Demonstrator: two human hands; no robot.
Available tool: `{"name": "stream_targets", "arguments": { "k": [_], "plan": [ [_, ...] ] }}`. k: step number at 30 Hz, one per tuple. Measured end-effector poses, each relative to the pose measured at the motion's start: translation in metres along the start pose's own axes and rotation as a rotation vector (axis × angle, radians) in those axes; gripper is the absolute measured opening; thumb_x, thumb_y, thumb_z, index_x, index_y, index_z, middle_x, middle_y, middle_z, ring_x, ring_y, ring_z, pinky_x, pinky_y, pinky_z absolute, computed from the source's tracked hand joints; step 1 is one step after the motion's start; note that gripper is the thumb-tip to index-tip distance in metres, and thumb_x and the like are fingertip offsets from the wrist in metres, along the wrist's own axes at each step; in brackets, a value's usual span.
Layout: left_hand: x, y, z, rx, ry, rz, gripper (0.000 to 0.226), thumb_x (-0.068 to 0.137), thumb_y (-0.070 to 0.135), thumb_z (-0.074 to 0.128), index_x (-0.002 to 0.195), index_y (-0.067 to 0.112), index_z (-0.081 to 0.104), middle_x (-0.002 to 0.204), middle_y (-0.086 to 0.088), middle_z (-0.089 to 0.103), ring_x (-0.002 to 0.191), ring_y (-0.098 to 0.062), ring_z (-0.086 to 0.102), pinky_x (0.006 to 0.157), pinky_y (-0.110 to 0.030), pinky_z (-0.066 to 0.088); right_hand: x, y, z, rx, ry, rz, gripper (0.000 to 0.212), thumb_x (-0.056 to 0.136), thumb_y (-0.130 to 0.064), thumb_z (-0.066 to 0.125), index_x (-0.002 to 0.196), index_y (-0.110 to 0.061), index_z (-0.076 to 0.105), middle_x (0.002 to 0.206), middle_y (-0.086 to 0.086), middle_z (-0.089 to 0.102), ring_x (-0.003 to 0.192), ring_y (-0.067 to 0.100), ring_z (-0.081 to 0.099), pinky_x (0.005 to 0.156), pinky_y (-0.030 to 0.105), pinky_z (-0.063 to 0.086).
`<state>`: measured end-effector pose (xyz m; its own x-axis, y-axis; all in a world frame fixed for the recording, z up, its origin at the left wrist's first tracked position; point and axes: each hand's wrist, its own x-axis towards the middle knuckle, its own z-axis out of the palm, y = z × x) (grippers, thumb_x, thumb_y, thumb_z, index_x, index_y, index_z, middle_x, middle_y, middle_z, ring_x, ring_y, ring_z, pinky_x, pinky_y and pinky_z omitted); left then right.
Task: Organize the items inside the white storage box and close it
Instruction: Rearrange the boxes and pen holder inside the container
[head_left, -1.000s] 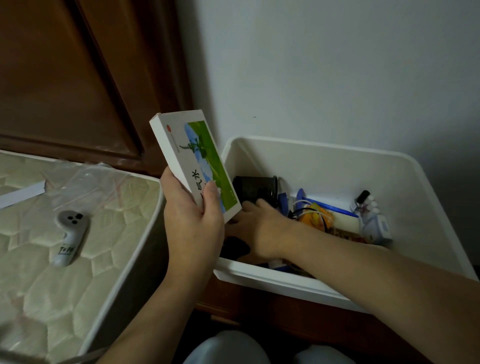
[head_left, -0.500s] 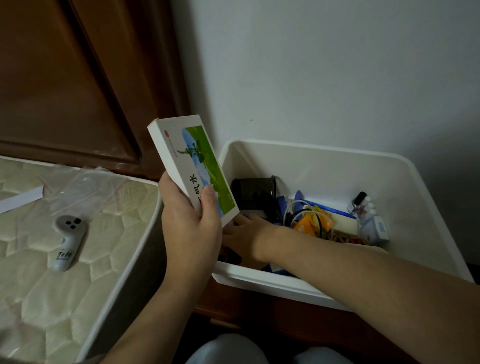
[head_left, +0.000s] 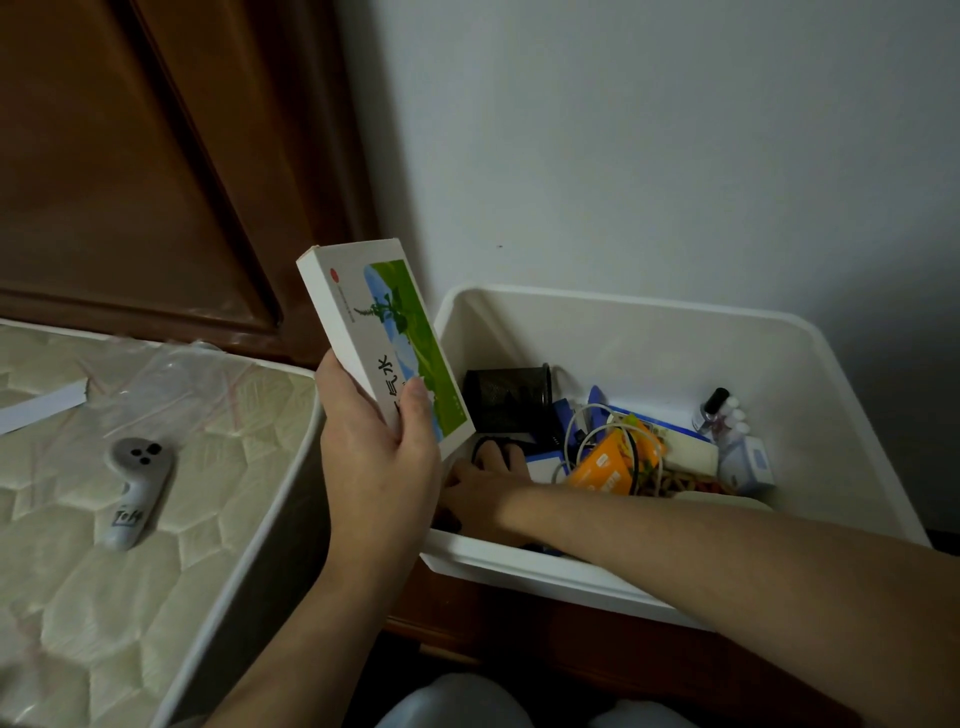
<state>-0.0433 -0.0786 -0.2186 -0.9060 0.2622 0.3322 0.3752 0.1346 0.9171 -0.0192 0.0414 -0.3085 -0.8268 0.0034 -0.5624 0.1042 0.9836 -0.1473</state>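
The white storage box (head_left: 675, 353) stands open against the wall, with no lid in view. My left hand (head_left: 379, 457) grips a flat white carton with a green and blue picture (head_left: 384, 343) and holds it upright just left of the box. My right hand (head_left: 480, 486) reaches low into the box's left front corner; its fingers are mostly hidden behind the carton and my left hand, so what they touch is unclear. Inside lie a black mesh cup (head_left: 509, 397), an orange packet (head_left: 608, 462) tangled in white cable, blue items, and small bottles (head_left: 719, 415).
A mattress (head_left: 130, 519) lies to the left, carrying a grey handheld controller (head_left: 132, 491), a clear plastic bag (head_left: 171, 384) and a white paper strip (head_left: 44, 408). A dark wooden headboard (head_left: 156, 182) rises behind it. The box rests on a brown wooden surface (head_left: 519, 634).
My right hand has slid further left and deeper into the box's front corner. The carton in my left hand has stayed about where it was.
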Motion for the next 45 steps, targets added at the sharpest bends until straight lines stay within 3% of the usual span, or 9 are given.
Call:
{"name": "stream_targets", "arguments": {
  "k": [6,9,14,20,25,31,36,39,45],
  "plan": [
    [0.000,0.000,0.001,0.037,0.000,0.016,0.052,0.103,0.020,0.062,0.149,0.021,0.038,0.142,0.005,0.057,0.127,-0.005,0.058,0.091,-0.017,0.058,-0.017,0.000,-0.018,0.188,0.067,-0.018,0.034,0.103,-0.054,0.052,0.119,-0.031,0.071,0.128,0.004,0.061,0.130,0.033,0.041,0.116,0.051,0.028],
    [0.000,0.000,0.001,0.051,-0.016,0.030,0.053,0.103,0.019,0.062,0.150,0.020,0.037,0.140,0.007,0.058,0.120,0.008,0.058,0.090,-0.014,0.057,-0.048,0.020,-0.039,0.589,0.196,-0.052,0.019,0.097,-0.050,0.066,0.089,-0.033,0.070,0.090,-0.010,0.070,0.086,0.008,0.065,0.080,0.032,0.053],
    [-0.004,-0.002,0.005,0.140,-0.116,0.101,0.052,0.102,0.017,0.063,0.146,0.024,0.037,0.137,0.009,0.058,0.116,0.010,0.054,0.083,0.001,0.048,-0.113,0.099,-0.055,1.158,0.461,0.171,0.021,0.104,-0.034,0.063,0.102,-0.013,0.067,0.092,0.008,0.080,0.074,0.019,0.078,0.067,0.032,0.065],
    [-0.005,-0.004,0.006,0.183,-0.150,0.107,0.052,0.100,0.020,0.065,0.142,0.031,0.037,0.133,0.012,0.059,0.109,0.022,0.053,0.074,0.008,0.042,-0.123,0.168,-0.023,0.943,0.642,0.691,0.022,0.095,-0.017,0.070,0.092,0.004,0.074,0.086,0.020,0.078,0.081,0.037,0.078,0.078,0.053,0.065],
    [-0.005,-0.005,0.007,0.187,-0.141,0.105,0.051,0.100,0.019,0.065,0.141,0.034,0.037,0.138,0.005,0.059,0.117,0.003,0.053,0.071,0.008,0.042,-0.114,0.155,0.002,0.804,0.670,0.669,0.048,0.097,-0.032,0.069,0.140,-0.012,0.060,0.123,0.005,0.074,0.107,0.022,0.067,0.088,0.026,0.049],
    [-0.004,-0.004,0.007,0.161,-0.115,0.108,0.049,0.102,0.019,0.063,0.141,0.030,0.037,0.141,0.003,0.060,0.118,0.002,0.056,0.076,0.003,0.048,-0.121,0.123,-0.012,0.580,0.810,0.522,0.042,0.094,-0.050,0.067,0.128,-0.026,0.057,0.116,-0.005,0.066,0.099,0.013,0.061,0.076,0.031,0.050],
    [-0.002,-0.001,0.004,0.118,-0.086,0.086,0.047,0.103,0.021,0.063,0.143,0.022,0.038,0.136,0.006,0.060,0.118,-0.006,0.061,0.078,-0.005,0.055,-0.126,0.085,-0.018,0.387,0.331,0.488,0.099,0.053,-0.083,0.071,0.135,-0.036,0.042,0.128,-0.005,0.046,0.120,0.021,0.046,0.079,0.037,0.044],
    [-0.002,0.000,0.003,0.117,-0.080,0.072,0.048,0.103,0.021,0.063,0.145,0.018,0.038,0.136,0.005,0.060,0.113,-0.001,0.062,0.077,-0.010,0.057,-0.120,0.077,-0.012,0.289,0.186,0.515,0.125,0.055,-0.079,0.080,0.156,-0.030,0.025,0.149,0.004,0.032,0.137,0.032,0.039,0.095,0.045,0.049],
    [-0.002,0.001,0.003,0.097,-0.088,0.057,0.047,0.103,0.020,0.062,0.144,0.019,0.039,0.137,0.003,0.061,0.117,-0.006,0.063,0.081,-0.016,0.059,-0.113,0.080,-0.007,0.386,0.143,0.500,0.112,0.068,-0.056,0.089,0.156,-0.038,0.023,0.159,0.005,0.011,0.145,0.045,0.024,0.110,0.056,0.045]
  ]
}}
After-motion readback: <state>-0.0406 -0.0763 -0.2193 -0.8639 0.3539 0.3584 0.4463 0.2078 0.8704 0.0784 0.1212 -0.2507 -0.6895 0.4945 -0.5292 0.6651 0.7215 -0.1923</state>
